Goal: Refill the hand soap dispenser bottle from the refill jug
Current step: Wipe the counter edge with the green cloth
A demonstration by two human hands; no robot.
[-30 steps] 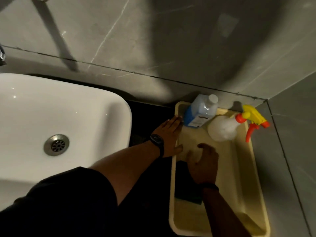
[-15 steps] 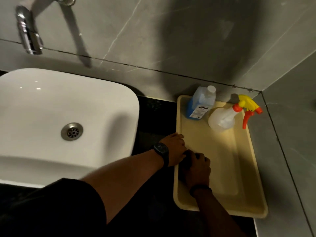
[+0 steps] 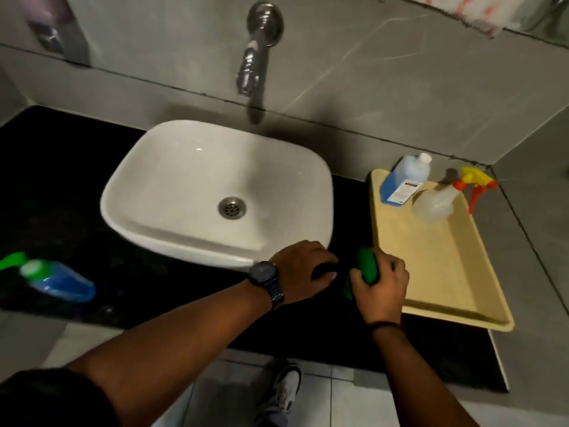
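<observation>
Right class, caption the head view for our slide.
Both hands, left hand and right hand, grip a green object between sink and tray.

Single head cam, no second view sharing the scene. It's looking steeply down from above the near edge of the black counter (image 3: 61,192), facing the far wall, sitting close; sink (image 3: 172,192) centre, tray (image 3: 443,266) right.

1. Soap dispenser bottle (image 3: 60,283): clear, blue liquid inside, green pump top; stands at the counter's (image 3: 77,192) left end.
2. Refill jug (image 3: 405,181): translucent, blue liquid, white cap, labelled; upright in the cream tray's (image 3: 443,272) far-left corner.
</observation>
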